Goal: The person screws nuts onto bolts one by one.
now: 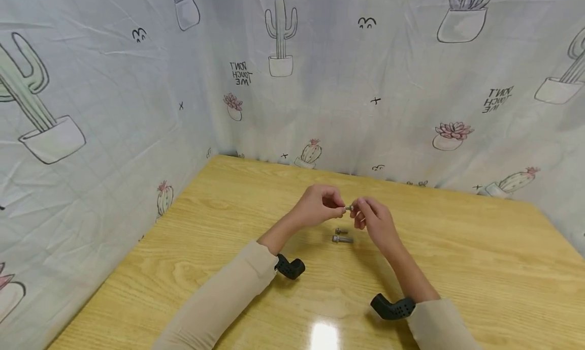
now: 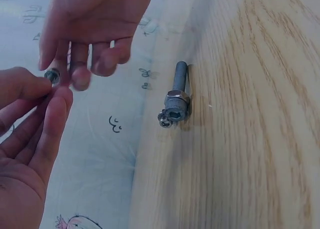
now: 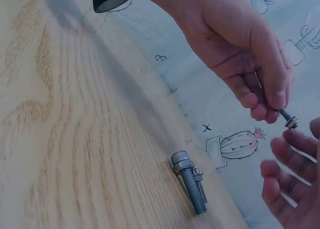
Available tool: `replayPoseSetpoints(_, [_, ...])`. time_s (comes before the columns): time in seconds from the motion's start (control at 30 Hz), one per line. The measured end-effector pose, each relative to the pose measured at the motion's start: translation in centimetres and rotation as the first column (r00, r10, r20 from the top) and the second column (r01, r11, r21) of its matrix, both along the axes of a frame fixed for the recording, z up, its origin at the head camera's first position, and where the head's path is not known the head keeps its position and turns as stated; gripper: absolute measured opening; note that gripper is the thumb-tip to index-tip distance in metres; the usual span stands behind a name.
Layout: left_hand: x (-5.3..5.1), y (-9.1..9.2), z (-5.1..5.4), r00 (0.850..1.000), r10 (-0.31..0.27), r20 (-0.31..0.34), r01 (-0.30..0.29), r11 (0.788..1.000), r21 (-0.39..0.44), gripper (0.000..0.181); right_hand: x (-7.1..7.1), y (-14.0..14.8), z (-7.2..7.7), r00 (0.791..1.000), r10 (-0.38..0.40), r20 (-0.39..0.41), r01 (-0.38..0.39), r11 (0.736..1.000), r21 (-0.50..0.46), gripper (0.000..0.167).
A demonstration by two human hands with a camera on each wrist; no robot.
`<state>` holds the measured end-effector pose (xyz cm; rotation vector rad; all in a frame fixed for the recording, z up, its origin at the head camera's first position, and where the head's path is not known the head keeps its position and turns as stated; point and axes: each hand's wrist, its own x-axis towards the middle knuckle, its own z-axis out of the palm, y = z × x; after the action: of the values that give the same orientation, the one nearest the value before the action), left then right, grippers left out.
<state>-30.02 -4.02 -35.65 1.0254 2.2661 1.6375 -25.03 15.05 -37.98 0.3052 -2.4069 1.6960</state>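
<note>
My left hand (image 1: 320,205) pinches a small metal bolt (image 1: 349,208) by its shank, above the table. A nut-like ring sits at the bolt's far end in the right wrist view, where the bolt (image 3: 290,120) points at my right hand (image 3: 295,176). The fingers of my right hand (image 1: 374,223) are loosely bent beside that end. Thumb and index finger stand apart there; whether a fingertip touches the metal is hard to tell. Below the hands lie a large socket-head bolt (image 1: 344,239) with a nut (image 2: 177,94) on it and a smaller bolt (image 1: 341,231) close alongside.
The wooden table (image 1: 256,202) reaches back to a pale curtain (image 1: 329,111) printed with cacti. More of the curtain hangs along the left. Black wrist devices sit on the left forearm (image 1: 290,267) and the right forearm (image 1: 393,307).
</note>
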Motion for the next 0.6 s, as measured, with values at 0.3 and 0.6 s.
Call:
replayPoseSetpoints(0.3, [-0.26,-0.09,-0.18,0.999,0.044,0.026,-0.044,0.999,0.004,0.004,-0.08,0.19,-0.17,0.993,0.048,-0.105,-0.045,0.998,0.035,0.016])
replayPoseSetpoints(0.6, [-0.37,0.10,-0.21,1.000,-0.004,0.007,0.004,1.000,0.019,0.004,0.00,0.05,0.09,0.997,0.042,-0.059,-0.042,0.999,-0.001,0.030])
